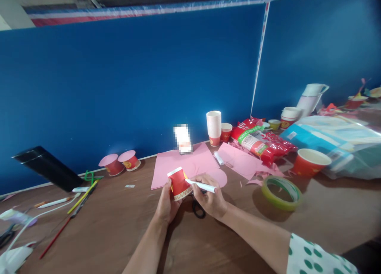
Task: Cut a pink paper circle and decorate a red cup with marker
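My left hand (pixel 167 204) is wrapped round a red paper cup (pixel 179 182), which it holds tilted above the brown table. The cup has a white band at its upper end and a zigzag pattern along the lower edge. Between the fingers of my right hand (pixel 212 198) is a white marker (pixel 203 186), its tip pointing at the side of the cup. Whether the tip touches the cup I cannot tell. Below my right hand, the black handle of scissors (pixel 199 209) shows partly. Pink paper sheets (pixel 166 166) lie just behind both hands.
Two red cups with pink discs (pixel 110 164) stand at back left, near a black cylinder (pixel 50 168). Stacked paper cups (pixel 214 127) and a red cup packet (pixel 258 141) stand behind right. A tape roll (pixel 281 192), an upright cup (pixel 312 163) and a plastic bag (pixel 342 143) lie right.
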Motion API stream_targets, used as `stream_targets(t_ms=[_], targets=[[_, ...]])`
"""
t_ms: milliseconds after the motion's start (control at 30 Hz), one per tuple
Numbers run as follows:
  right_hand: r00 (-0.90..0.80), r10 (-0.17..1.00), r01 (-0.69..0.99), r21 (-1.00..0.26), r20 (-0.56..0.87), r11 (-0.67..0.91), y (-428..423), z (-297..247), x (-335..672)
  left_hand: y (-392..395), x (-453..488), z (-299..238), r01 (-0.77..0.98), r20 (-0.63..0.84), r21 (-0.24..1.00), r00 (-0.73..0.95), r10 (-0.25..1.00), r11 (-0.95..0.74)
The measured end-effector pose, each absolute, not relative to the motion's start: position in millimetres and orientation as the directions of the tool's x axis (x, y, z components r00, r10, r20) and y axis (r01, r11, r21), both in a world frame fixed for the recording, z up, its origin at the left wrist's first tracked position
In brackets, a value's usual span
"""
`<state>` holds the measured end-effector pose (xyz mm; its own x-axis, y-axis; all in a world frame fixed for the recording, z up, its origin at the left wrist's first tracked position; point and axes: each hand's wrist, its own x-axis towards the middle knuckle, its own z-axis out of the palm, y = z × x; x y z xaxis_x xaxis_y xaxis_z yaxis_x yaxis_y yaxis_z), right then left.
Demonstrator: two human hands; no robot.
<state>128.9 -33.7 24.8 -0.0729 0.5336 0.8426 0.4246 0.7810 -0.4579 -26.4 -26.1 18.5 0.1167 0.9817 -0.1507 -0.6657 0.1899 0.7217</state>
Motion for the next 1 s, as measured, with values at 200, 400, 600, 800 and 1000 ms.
stream_targets(t_ms=[200, 400, 600, 800, 1000], targets=[[-0.07, 0.541, 0.43, -0.464, 0.838, 0.775, -33.6, 24.0, 129.6, -27.6, -24.5, 23.3, -0.665, -0.132, 0.726, 0.113, 0.985, 0.173], [-0.076, 0.553, 0.399, -0.483, 0.83, 0.779, -35.1, 23.6, 128.7, -28.2, -23.9, 24.2, -0.647, -0.129, 0.743, 0.111, 0.985, 0.17], [-0.052, 0.562, 0.34, -0.515, 0.826, 0.787, -38.4, 27.5, 128.4, -25.9, -26.8, 19.9, -0.663, -0.165, 0.724, 0.102, 0.981, 0.19], [-0.1, 0.522, 0.331, -0.466, 0.847, 0.82, -39.5, 28.7, 128.0, -26.1, -25.9, 19.1, -0.667, -0.186, 0.717, 0.098, 0.978, 0.203], [-0.132, 0.513, 0.331, -0.449, 0.848, 0.83, -38.8, 28.4, 127.8, -27.8, -24.2, 21.2, -0.654, -0.179, 0.731, 0.091, 0.98, 0.194]])
